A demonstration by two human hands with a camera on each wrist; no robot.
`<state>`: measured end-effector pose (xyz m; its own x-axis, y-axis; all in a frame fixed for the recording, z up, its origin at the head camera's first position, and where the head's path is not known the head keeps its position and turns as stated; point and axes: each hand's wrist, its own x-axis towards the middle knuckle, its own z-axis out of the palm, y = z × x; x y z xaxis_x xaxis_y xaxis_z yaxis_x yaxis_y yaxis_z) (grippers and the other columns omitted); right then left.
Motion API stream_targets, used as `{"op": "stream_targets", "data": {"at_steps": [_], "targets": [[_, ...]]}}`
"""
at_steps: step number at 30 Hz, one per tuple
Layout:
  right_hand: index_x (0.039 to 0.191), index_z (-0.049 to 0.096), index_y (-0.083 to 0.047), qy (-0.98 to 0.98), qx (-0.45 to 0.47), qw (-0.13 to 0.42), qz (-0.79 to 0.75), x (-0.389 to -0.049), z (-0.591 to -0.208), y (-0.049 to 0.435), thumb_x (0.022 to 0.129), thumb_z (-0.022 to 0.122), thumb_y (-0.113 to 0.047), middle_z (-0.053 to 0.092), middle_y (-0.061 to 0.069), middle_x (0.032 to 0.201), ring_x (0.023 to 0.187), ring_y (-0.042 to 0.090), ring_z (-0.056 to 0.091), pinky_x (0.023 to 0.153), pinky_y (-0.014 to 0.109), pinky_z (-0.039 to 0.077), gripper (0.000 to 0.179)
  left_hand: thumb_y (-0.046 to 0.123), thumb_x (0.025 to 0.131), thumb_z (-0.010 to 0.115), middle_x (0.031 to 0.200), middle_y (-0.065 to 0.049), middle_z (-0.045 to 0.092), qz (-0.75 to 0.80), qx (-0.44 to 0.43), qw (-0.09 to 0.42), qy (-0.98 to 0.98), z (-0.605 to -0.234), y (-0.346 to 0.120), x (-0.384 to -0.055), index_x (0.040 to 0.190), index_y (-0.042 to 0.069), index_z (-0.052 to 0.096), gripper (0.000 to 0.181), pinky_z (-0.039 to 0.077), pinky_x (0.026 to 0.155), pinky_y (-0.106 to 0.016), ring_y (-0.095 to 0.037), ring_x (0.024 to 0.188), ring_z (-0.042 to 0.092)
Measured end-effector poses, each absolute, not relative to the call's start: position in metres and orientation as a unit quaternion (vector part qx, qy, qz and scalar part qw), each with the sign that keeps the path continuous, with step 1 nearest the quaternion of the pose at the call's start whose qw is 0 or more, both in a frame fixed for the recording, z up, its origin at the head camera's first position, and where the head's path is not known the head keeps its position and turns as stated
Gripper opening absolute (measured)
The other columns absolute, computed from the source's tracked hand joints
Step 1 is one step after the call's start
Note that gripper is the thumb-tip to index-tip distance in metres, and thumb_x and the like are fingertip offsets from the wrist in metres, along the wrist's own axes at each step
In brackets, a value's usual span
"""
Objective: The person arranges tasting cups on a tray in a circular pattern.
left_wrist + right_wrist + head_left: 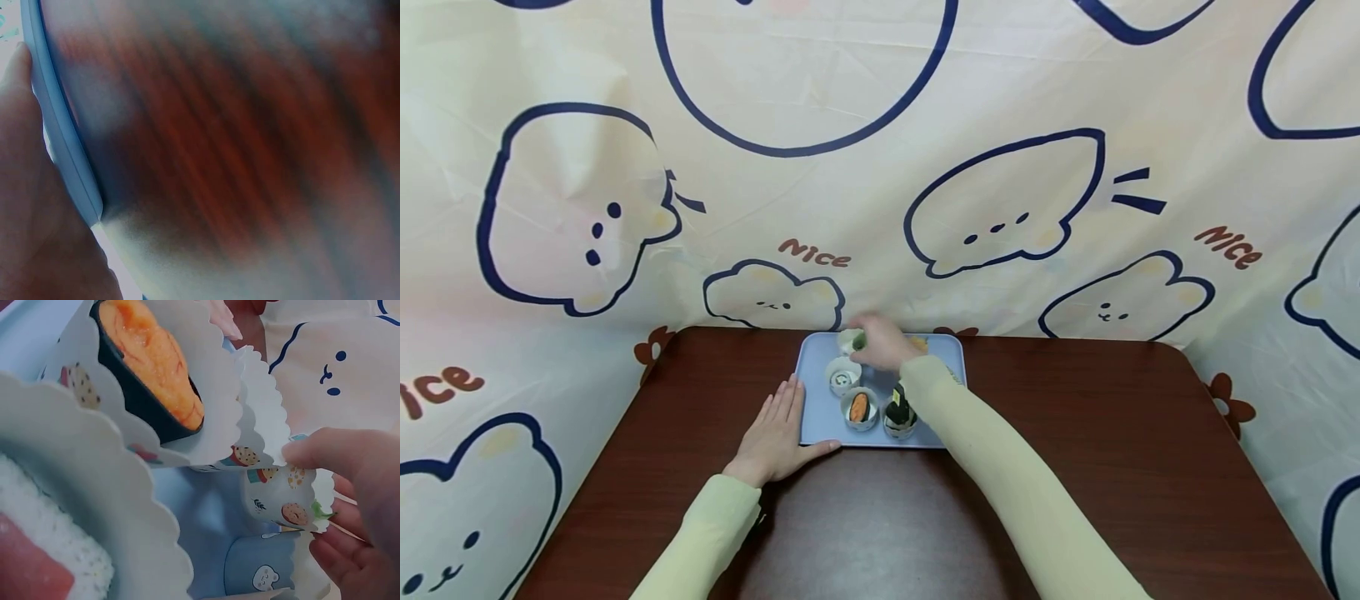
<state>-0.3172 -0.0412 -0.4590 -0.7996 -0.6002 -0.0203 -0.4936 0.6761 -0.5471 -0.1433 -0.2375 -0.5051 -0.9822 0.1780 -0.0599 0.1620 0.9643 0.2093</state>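
A light blue tray [820,433] holds several scalloped paper cups with sushi-like pieces in them. My left hand [778,437] lies at the tray's front left corner, fingers straight along the left side and thumb along the front edge. At the back left, my right hand [883,343] is at a white paper cup [275,497] printed with cookies. Its thumb lies at one side of the cup and its curled fingers at the other. Something green [322,511] shows at this cup's rim.
Nearer in the tray stand a cup with an orange-topped piece [860,408], one with a dark-wrapped piece [898,412] and one with a white roll [842,379]. A blue cup [259,565] is beside the right fingers. A patterned curtain [1000,83] hangs behind the brown table [1075,433].
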Motion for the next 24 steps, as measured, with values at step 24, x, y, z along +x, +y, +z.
{"op": "stream_targets", "data": {"at_steps": [24], "targets": [[0.136, 0.062, -0.003, 0.905, -0.332, 0.076, -0.256, -0.3100, -0.4604, -0.0339, 0.093, 0.076, -0.019, 0.064, 0.010, 0.130, 0.119, 0.024, 0.057, 0.105, 0.037, 0.043, 0.048, 0.080, 0.085, 0.056, 0.166, -0.026, 0.012, 0.105, 0.083, 0.041, 0.990, -0.5045, -0.2362, -0.1431, 0.157, -0.009, 0.019, 0.120, 0.014, 0.121, -0.053, -0.040, 0.152, 0.013]]}}
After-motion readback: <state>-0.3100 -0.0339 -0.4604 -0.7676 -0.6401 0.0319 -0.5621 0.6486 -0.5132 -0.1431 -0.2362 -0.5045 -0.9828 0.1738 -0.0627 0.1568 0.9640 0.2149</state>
